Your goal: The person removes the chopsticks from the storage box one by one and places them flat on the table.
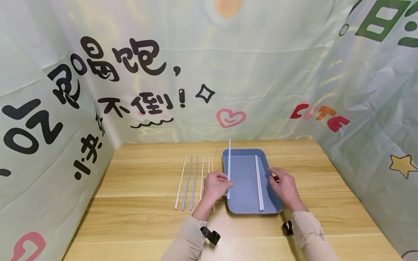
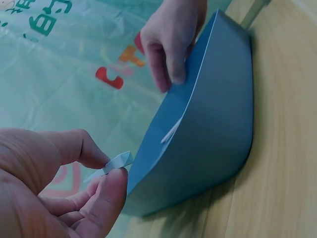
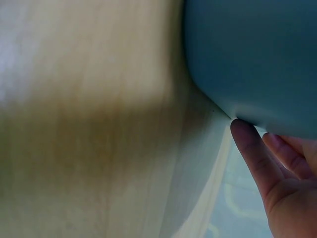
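Observation:
My left hand (image 1: 215, 185) pinches a light blue chopstick (image 1: 229, 156) between thumb and fingers, above the left rim of a blue-grey tray (image 1: 243, 181). Close up in the left wrist view, the chopstick's end (image 2: 121, 161) sticks out past the fingertips. Inside the tray, pale pink and light blue chopsticks (image 1: 259, 185) lie side by side on the right. At the tray's right wall is my right hand (image 1: 285, 184), its thumb over the inside and fingers against the outside, gripping the wall. Part of that grip is hidden.
Several chopsticks (image 1: 187, 183) in pink, blue and yellow lie roughly parallel on the wooden table (image 1: 140, 217), left of the tray. My left hand and forearm cover parts of some. Printed cloth (image 1: 271, 87) hangs behind and at both sides.

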`<state>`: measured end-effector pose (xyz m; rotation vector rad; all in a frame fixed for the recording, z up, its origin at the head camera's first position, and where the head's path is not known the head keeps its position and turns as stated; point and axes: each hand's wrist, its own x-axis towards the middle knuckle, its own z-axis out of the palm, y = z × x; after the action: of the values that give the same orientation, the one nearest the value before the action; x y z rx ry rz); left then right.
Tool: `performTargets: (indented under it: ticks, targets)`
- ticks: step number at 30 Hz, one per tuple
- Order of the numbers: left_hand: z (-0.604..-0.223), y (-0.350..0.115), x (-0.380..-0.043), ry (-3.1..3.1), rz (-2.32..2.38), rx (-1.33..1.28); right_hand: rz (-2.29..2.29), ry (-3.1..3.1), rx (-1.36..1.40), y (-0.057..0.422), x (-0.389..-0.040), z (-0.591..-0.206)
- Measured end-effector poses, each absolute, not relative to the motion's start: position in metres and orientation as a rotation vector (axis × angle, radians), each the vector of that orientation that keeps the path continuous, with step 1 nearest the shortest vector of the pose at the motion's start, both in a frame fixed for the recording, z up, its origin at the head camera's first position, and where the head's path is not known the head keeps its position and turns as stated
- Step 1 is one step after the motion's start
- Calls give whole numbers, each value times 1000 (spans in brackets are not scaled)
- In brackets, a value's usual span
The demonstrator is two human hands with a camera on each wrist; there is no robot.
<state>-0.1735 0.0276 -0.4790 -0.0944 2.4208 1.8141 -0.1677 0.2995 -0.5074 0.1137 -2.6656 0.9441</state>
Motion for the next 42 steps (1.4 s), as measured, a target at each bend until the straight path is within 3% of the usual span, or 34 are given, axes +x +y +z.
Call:
performTargets:
  ticks: [22, 42]
  targets:
    - [-491, -67, -183, 2569, 1803, -281, 922, -2682, 121, 300, -168, -508]
    - [-506, -142, -174, 2814, 1356, -386, 926, -2663, 150, 301, -168, -508]
